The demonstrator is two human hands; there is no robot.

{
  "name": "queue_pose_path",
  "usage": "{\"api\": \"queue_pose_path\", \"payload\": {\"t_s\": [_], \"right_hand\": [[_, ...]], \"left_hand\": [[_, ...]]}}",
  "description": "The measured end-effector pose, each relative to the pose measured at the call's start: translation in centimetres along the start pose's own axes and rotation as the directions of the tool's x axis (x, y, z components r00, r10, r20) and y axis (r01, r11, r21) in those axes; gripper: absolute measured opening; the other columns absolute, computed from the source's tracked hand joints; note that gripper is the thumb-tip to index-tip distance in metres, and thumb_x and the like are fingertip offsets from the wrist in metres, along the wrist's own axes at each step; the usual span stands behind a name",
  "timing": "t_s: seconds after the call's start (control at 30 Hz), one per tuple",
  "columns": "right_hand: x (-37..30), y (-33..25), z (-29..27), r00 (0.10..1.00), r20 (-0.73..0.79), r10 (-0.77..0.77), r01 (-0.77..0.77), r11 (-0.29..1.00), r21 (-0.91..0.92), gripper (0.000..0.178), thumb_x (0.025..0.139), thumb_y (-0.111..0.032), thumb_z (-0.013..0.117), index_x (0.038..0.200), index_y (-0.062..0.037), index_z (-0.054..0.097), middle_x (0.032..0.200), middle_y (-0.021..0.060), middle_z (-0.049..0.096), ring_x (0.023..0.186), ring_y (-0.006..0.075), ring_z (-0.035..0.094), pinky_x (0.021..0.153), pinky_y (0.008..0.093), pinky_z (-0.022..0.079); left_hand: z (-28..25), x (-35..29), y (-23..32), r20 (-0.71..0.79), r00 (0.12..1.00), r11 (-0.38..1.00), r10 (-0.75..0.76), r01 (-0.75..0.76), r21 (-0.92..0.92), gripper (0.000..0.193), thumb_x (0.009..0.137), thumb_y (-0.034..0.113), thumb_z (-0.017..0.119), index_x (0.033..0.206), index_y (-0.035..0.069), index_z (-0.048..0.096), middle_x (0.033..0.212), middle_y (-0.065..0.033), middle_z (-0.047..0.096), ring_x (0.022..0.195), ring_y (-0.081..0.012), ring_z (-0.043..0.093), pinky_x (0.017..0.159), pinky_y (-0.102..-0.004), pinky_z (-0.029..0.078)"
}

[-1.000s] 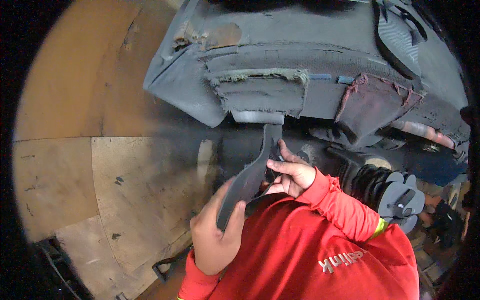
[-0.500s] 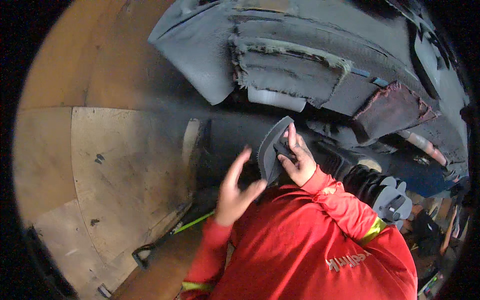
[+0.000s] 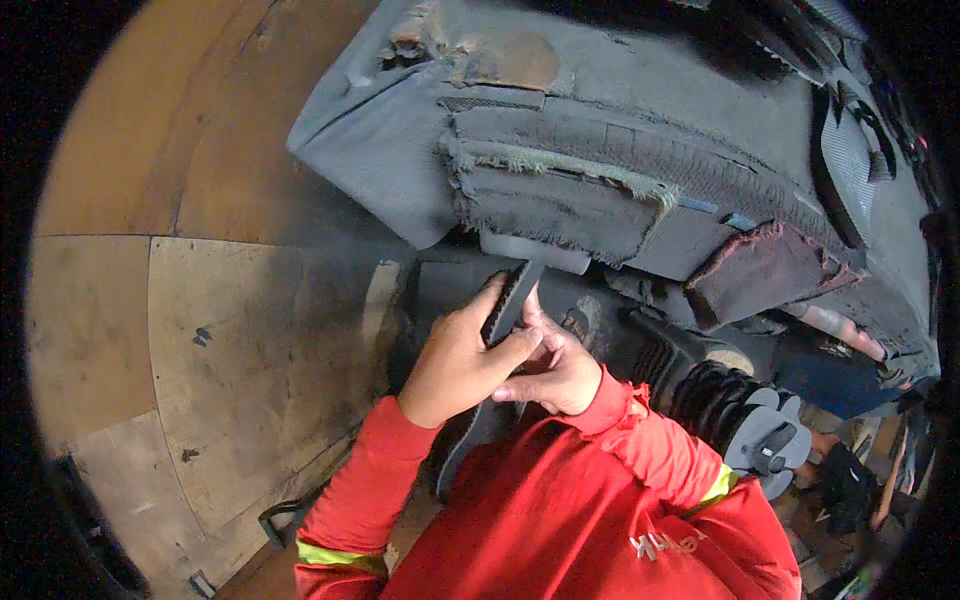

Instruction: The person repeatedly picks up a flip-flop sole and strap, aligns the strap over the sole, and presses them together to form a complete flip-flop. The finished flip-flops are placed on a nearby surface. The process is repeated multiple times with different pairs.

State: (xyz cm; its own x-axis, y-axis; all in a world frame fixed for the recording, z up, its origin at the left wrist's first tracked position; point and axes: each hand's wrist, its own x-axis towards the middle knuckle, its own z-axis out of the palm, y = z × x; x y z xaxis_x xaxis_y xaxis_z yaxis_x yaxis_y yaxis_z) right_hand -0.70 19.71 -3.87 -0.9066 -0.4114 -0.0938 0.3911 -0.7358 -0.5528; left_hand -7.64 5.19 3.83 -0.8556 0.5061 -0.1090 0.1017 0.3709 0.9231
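Both hands hold a dark grey sandal sole (image 3: 510,300) on edge, its rough rim showing. My left hand (image 3: 455,355) wraps its left side, with the thumb reaching across. My right hand (image 3: 550,370) grips it from the right, fingers partly hidden behind it and by the left hand. The sole's top end comes up close to a pale roller (image 3: 535,251) under the dusty machine housing; whether they touch I cannot tell. Its lower part runs down along my red shirt, partly covered by my hands.
Ragged cloth flaps (image 3: 560,205) hang from the grey, dust-coated housing (image 3: 640,80). At right is a stack of dark soles (image 3: 765,435). Worn wooden panels (image 3: 250,350) stand at left. A reddish cloth (image 3: 765,270) drapes over the machine's right side.
My left hand, apart from the sole before, has closed on it. The sole has shifted down and left and turned more edge-on. The right hand has moved left and down with it.
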Motion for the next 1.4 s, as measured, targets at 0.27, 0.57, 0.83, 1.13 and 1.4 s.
{"api": "queue_pose_path", "payload": {"t_s": [0.27, 0.57, 0.83, 1.13, 1.4], "right_hand": [[-0.5, -1.8, -0.7, 0.961, -0.091, 0.261, -0.206, 0.897, 0.391, 0.099, 0.086, 0.018, 0.065, 0.158, -0.0375, 0.027, 0.124, 0.0069, 0.064, 0.097, 0.0158, 0.066, 0.076, 0.0285, 0.055], [0.4, -3.7, -4.1, 0.866, -0.336, 0.371, -0.371, 0.926, 0.069, 0.076, 0.083, 0.014, 0.07, 0.145, -0.0178, 0.041, 0.119, 0.0098, 0.067, 0.093, 0.0181, 0.068, 0.068, 0.0312, 0.054], [-2.0, 0.6, -4.0, 0.98, -0.034, -0.196, 0.011, 0.223, -0.975, 0.098, 0.078, -0.008, 0.08, 0.157, -0.0018, 0.022, 0.161, 0.0291, 0.023, 0.15, 0.038, 0.026, 0.118, 0.039, 0.032], [-0.7, 0.9, -1.9, 0.99, -0.094, -0.108, 0.04, 0.839, -0.542, 0.082, 0.084, 0.011, 0.071, 0.154, -0.0107, 0.034, 0.129, 0.0046, 0.058, 0.115, 0.015, 0.059, 0.098, 0.0329, 0.052], [-0.5, -2.5, 1.2, 0.936, -0.173, 0.308, -0.262, 0.934, 0.241, 0.095, 0.088, 0.014, 0.067, 0.154, -0.0426, 0.03, 0.109, 0.0035, 0.063, 0.082, 0.0114, 0.064, 0.061, 0.0225, 0.052]], "left_hand": [[0.9, 0.7, -1.5, 0.089, 0.981, 0.956, -0.174, 0.19, -0.225, 0.05, 0.089, 0.023, 0.07, 0.128, -0.005, 0.056, 0.106, -0.0175, 0.07, 0.098, -0.0237, 0.069, 0.086, -0.0366, 0.052], [4.5, 2.6, -6.4, 0.127, 0.987, 0.824, -0.102, 0.155, -0.545, 0.054, 0.083, 0.008, 0.059, 0.135, -0.004, 0.053, 0.115, -0.0077, 0.065, 0.103, -0.0152, 0.061, 0.092, -0.0316, 0.049], [4.6, -2.7, -5.8, -0.079, 0.997, 0.869, 0.027, -0.062, -0.491, 0.067, 0.088, 0.0, 0.06, 0.151, -0.005, 0.037, 0.156, -0.0197, 0.04, 0.143, -0.0234, 0.041, 0.113, -0.0333, 0.037], [2.2, -1.3, -3.9, -0.107, 0.993, 0.998, 0.06, -0.061, -0.008, 0.058, 0.094, 0.01, 0.064, 0.145, -0.006, 0.044, 0.14, -0.0202, 0.056, 0.125, -0.0283, 0.057, 0.111, -0.0394, 0.036], [0.0, 0.0, -1.6, 0.02, 0.998, 0.988, -0.058, 0.06, -0.143, 0.05, 0.089, 0.02, 0.069, 0.13, -0.004, 0.058, 0.104, -0.0185, 0.071, 0.093, -0.021, 0.07, 0.081, -0.0364, 0.053]]}}
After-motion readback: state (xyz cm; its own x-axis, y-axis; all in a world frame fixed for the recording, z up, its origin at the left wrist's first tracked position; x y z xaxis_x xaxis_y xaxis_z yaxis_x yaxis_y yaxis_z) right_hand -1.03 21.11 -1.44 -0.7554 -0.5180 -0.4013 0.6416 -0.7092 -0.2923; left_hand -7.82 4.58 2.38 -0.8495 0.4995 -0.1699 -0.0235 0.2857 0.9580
